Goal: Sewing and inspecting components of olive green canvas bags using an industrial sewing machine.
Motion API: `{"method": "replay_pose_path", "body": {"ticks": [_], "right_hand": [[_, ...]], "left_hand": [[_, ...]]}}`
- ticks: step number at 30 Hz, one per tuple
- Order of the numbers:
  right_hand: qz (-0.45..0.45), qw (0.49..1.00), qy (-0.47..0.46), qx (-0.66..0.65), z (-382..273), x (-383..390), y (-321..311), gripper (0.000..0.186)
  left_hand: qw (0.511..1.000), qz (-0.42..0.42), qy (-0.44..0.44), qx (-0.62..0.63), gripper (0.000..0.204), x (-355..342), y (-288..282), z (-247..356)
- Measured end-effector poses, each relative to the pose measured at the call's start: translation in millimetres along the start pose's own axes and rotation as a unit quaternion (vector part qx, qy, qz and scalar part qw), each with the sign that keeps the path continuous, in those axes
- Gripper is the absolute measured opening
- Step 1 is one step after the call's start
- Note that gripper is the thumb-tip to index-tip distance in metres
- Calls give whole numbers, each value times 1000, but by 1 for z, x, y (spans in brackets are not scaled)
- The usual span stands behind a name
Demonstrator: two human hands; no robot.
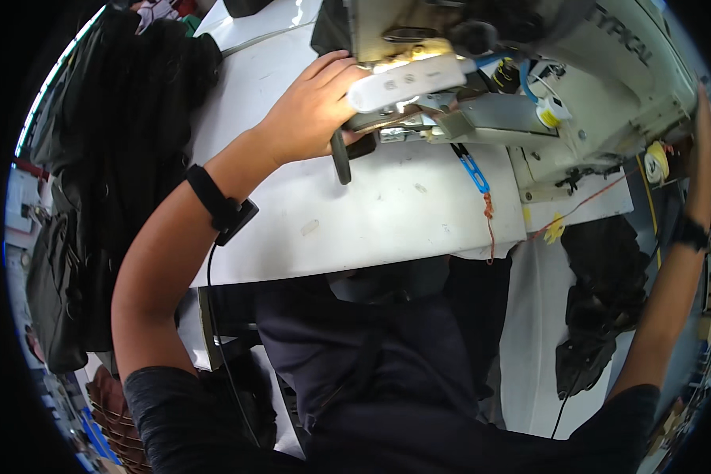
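Where the off-white metal sewing machine (612, 87) ends on its left, the bare left hand (316, 103) reaches in with bent fingers; their tips are hidden behind a white, rounded plastic bar (407, 83), so I cannot tell whether they grasp anything. Just below that hand, at the sewing machine's left end, a narrow dark grey strip (340, 158) pokes out near the thumb. It looks light, fairly stiff and hardly fragile (cloth or webbing, perhaps, but too little shows), and its free end seems the best hold. The bare right hand (706, 130) is at the sewing machine's far right end, its finger state untellable. Room for moving lies before the sewing machine, over the smooth white tabletop (292, 229) to its front edge; blue thread snips (472, 168) on an orange cord (488, 209) lie beside the base, and dark cloth garments (126, 142) hang well to its left.
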State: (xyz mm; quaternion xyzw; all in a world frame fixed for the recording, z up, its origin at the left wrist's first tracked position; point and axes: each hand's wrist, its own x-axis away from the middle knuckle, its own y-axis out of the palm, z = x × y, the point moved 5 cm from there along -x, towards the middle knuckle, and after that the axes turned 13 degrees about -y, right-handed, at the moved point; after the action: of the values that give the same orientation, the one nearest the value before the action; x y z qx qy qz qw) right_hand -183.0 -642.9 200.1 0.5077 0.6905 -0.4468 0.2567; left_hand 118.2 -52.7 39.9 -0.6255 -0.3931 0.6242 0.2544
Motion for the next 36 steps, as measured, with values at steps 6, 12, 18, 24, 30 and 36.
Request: {"method": "replay_pose_path", "body": {"ticks": [6,12,18,24,30,36], "right_hand": [[144,986,42,76,-7,22,4,79],[-31,992,43,117,41,-36,-8,81],[-171,970,34,168,39,-77,1,89],[175,984,25,25,-6,47,26,75],[159,985,22,-61,-59,75,8,54],[-113,959,-243,-92,-198,286,56,14]], "left_hand": [[999,-1,-47,-14,60,2,3,-1],[992,21,-96,-80,48,2,7,-35],[914,-96,-234,-318,29,6,20,-58],[810,-263,-309,-422,18,46,-2,-8],[870,-158,-346,-312,36,72,-50,43],[960,-4,-257,-110,67,90,-73,70]]}}
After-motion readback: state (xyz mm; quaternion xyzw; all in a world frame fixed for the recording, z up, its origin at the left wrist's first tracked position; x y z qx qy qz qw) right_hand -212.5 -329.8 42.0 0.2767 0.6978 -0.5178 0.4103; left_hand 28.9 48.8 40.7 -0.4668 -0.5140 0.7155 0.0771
